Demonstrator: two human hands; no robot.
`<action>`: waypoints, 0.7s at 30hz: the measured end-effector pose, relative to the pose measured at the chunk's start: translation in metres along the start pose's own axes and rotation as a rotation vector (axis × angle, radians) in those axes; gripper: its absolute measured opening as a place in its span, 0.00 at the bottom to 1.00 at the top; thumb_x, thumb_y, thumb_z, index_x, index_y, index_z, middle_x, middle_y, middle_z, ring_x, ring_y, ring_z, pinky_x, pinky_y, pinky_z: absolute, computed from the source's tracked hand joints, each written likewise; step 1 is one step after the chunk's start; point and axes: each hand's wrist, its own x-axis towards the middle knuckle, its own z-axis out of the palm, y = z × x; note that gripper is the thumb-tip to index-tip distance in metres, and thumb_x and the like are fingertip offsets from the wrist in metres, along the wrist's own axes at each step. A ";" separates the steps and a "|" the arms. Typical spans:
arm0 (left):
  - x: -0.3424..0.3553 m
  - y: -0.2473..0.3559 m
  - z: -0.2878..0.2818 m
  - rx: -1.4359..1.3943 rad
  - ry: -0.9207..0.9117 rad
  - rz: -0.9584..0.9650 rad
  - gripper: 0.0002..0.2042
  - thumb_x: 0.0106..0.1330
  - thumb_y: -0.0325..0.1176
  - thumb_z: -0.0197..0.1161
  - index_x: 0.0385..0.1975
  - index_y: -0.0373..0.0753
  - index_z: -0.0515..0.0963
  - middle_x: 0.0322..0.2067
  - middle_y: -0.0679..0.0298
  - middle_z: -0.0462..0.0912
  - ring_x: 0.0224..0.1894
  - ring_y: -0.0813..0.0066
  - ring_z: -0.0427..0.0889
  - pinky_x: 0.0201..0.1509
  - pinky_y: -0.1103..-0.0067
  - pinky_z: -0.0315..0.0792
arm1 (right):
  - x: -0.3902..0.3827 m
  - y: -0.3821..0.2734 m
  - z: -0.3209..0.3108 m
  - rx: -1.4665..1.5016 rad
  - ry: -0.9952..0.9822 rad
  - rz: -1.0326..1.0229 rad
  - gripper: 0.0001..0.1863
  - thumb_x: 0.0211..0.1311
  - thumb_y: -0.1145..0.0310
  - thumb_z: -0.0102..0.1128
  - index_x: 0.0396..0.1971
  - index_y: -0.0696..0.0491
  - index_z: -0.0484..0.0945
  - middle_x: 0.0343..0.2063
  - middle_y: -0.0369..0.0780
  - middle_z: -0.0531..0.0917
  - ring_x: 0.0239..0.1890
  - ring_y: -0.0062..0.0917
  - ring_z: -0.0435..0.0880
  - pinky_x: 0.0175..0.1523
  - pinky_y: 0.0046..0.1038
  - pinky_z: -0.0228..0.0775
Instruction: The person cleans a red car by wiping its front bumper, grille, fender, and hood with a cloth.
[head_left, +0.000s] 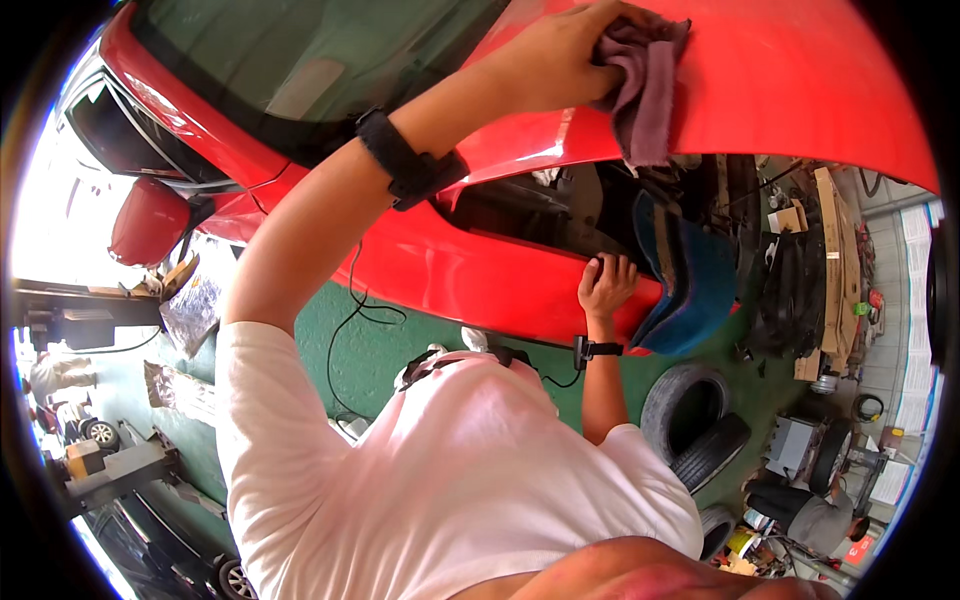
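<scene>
Up at the top, my left hand (575,60) is closed around a crumpled mauve cloth (645,85). That cloth lies against the glossy red hood (790,80), which stands raised, and its loose end hangs over the hood's edge. Some of the left fingers are hidden behind the cloth. Lower down, my right hand (608,285) rests on the red fender (480,280), with its fingers lying over the rim of the engine bay (550,205). Nothing shows in the right hand. Each wrist wears a black strap.
A blue cover (690,280) drapes over the car's front corner. Tires (690,400) lie on the green floor (350,350) at right. A black cable (345,340) trails beside the fender. Another person (810,515) is bent low at far right. A red side mirror (150,222) juts out left.
</scene>
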 end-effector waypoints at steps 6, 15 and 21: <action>-0.064 -0.056 -0.029 0.199 0.029 -0.193 0.27 0.57 0.24 0.57 0.61 0.43 0.70 0.55 0.56 0.81 0.55 0.56 0.82 0.57 0.69 0.75 | 0.000 -0.001 0.001 -0.007 0.002 0.010 0.12 0.65 0.59 0.53 0.28 0.50 0.78 0.28 0.41 0.77 0.32 0.39 0.73 0.38 0.41 0.61; -0.176 -0.068 -0.074 0.280 -0.010 -0.428 0.29 0.55 0.20 0.55 0.61 0.40 0.72 0.57 0.52 0.79 0.58 0.53 0.81 0.57 0.69 0.77 | -0.001 0.002 -0.002 -0.033 -0.023 0.036 0.11 0.63 0.58 0.55 0.28 0.49 0.78 0.28 0.41 0.77 0.33 0.39 0.74 0.38 0.42 0.62; -0.142 -0.027 -0.049 0.228 -0.080 -0.359 0.30 0.56 0.16 0.52 0.63 0.38 0.71 0.60 0.56 0.79 0.61 0.64 0.80 0.57 0.74 0.75 | -0.001 0.002 -0.003 -0.017 -0.009 0.013 0.09 0.64 0.61 0.54 0.29 0.50 0.77 0.29 0.42 0.76 0.33 0.41 0.74 0.38 0.44 0.62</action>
